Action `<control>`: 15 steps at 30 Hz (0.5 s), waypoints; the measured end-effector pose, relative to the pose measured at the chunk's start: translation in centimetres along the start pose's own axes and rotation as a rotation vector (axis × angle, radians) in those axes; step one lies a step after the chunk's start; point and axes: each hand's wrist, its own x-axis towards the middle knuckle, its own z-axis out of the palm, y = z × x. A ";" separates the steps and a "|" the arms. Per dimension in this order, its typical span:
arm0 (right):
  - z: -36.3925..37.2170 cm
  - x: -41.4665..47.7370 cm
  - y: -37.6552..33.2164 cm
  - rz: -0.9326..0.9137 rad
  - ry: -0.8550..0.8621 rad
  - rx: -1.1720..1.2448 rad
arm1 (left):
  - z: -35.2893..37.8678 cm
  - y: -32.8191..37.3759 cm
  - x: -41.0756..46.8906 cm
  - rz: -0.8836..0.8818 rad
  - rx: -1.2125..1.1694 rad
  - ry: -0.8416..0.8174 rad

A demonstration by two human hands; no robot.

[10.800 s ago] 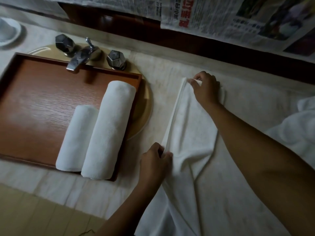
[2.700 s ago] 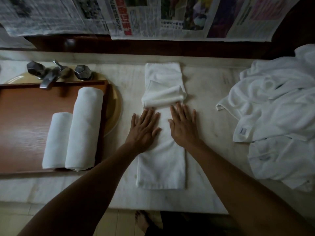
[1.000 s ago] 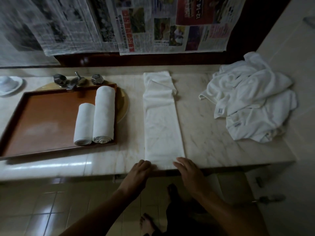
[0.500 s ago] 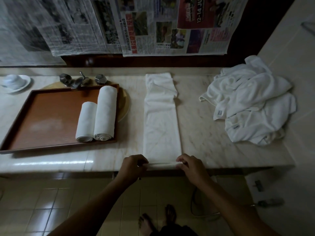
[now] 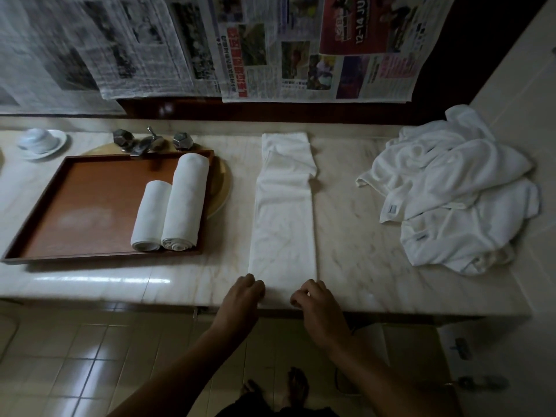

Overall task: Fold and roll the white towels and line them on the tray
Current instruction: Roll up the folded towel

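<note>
Near edge of tabletop [image 5: 361,242]: left hand [image 5: 245,291] and right hand [image 5: 314,297], fingers curled over the two near corners of the folded towel [image 5: 282,230], neither hand nearer than the other. Folded towel: a narrow strip, long axis running near to far, straight away from both hands, so the roll should travel toward the far wall. Far left: tray [image 5: 78,188] holding short roll [image 5: 152,216] touching long roll [image 5: 186,203] at its right end; far right: loose towel pile [image 5: 457,191].
</note>
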 end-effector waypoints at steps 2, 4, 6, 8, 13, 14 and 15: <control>0.1 -0.3 0.0 -0.011 -0.007 -0.004 | 0.5 0.3 -0.4 0.079 0.061 -0.028; 0.2 -0.5 0.3 -0.038 -0.010 -0.013 | 0.8 0.3 -0.5 0.100 0.073 -0.049; 0.0 -0.7 0.7 -0.101 -0.024 -0.024 | 1.0 0.0 -0.6 0.131 0.091 -0.048; -0.2 -0.9 1.2 -0.158 -0.042 -0.043 | 1.1 -0.5 -0.6 0.177 0.113 -0.061; -0.6 -0.7 1.5 -0.176 -0.107 -0.066 | 0.8 -1.0 -0.6 0.332 0.179 -0.048; -0.6 -0.5 1.5 -0.175 -0.114 -0.057 | 0.6 -1.2 -0.5 0.352 0.182 -0.041; -0.6 -0.4 1.6 -0.174 -0.122 -0.050 | 0.4 -1.4 -0.4 0.369 0.179 -0.037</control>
